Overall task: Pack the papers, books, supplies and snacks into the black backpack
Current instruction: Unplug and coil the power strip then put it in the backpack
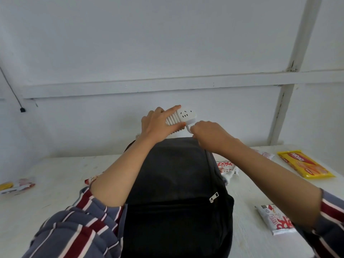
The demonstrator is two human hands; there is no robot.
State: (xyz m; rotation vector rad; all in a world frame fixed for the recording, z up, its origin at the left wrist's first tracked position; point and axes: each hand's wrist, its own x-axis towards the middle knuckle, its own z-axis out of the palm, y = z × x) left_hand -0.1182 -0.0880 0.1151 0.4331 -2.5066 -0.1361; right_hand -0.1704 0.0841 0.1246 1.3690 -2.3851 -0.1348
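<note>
The black backpack (176,183) stands upright on the white table (55,183) in front of me, its front pocket zipper pull showing at the right. Above its top, my left hand (156,123) grips a white power strip (183,116) with its cord wound around it. My right hand (208,133) is curled at the backpack's top edge, just right of the strip, pinching the loose end of the white cord. The backpack's main opening is hidden behind its front.
Snacks lie around the bag: a yellow biscuit pack (305,164) at far right, a red-and-white packet (277,218) at near right, another (226,167) beside the bag, and small packets (16,185) at far left. A white wall rises behind the table.
</note>
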